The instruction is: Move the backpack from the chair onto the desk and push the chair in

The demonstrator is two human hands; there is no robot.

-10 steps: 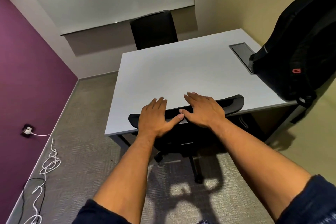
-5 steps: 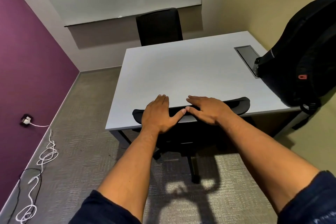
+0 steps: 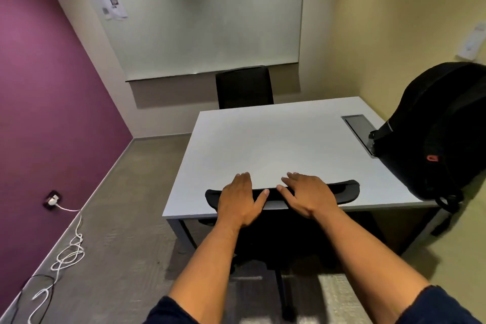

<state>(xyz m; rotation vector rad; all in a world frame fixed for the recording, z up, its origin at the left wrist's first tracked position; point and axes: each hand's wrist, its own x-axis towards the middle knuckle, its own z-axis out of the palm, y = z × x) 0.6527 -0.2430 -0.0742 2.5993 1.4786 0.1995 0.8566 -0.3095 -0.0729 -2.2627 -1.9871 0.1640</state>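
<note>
A black backpack (image 3: 436, 134) with a small red logo stands upright on the right end of the white desk (image 3: 276, 144), leaning against the yellow wall. A black office chair (image 3: 344, 189) sits at the desk's near edge, its backrest top against the edge and its seat under the desktop. My left hand (image 3: 240, 198) and my right hand (image 3: 309, 196) lie flat over the top of the backrest, fingers spread and reaching onto the desk. Neither hand is curled around anything.
A second black chair (image 3: 244, 87) stands at the desk's far side under a whiteboard (image 3: 210, 16). A grey cable hatch (image 3: 359, 130) is set in the desktop beside the backpack. White and black cables (image 3: 68, 250) trail along the purple wall from a floor socket (image 3: 52, 200).
The chair has slid further under the desk with both hands on its backrest. The view has moved forward and tilted up, showing more of the whiteboard.
</note>
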